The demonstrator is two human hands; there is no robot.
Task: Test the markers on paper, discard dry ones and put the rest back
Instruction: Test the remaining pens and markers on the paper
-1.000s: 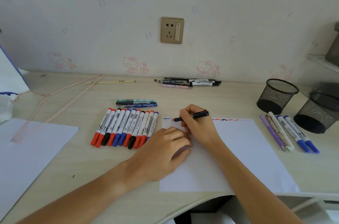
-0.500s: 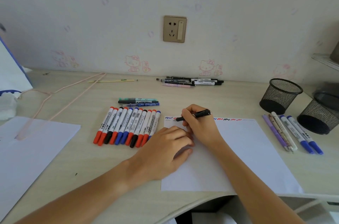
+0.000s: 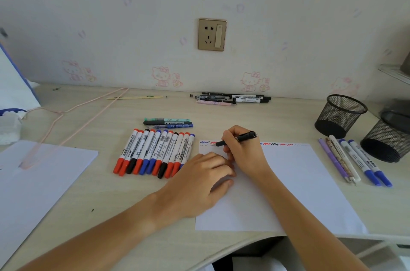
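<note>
My right hand (image 3: 241, 151) grips a black pen (image 3: 240, 138), its tip touching the top left of the white test paper (image 3: 299, 182), where short blue, red and black squiggles run along the top edge. My left hand (image 3: 199, 184) lies flat on the paper's left edge, holding it down. A row of several whiteboard markers (image 3: 153, 153) with red, blue and black caps lies left of the paper. Several more pens (image 3: 355, 162) lie right of it.
Two black mesh pen cups (image 3: 340, 115) (image 3: 388, 137) stand at the right. More pens (image 3: 230, 98) lie against the wall, three (image 3: 168, 123) above the marker row. A second white sheet (image 3: 33, 182) and a pink hanger (image 3: 66, 122) lie at the left.
The hands and pen stay in nearly the same place; the pen tip has shifted slightly on the paper's top left. The view has moved a little.
</note>
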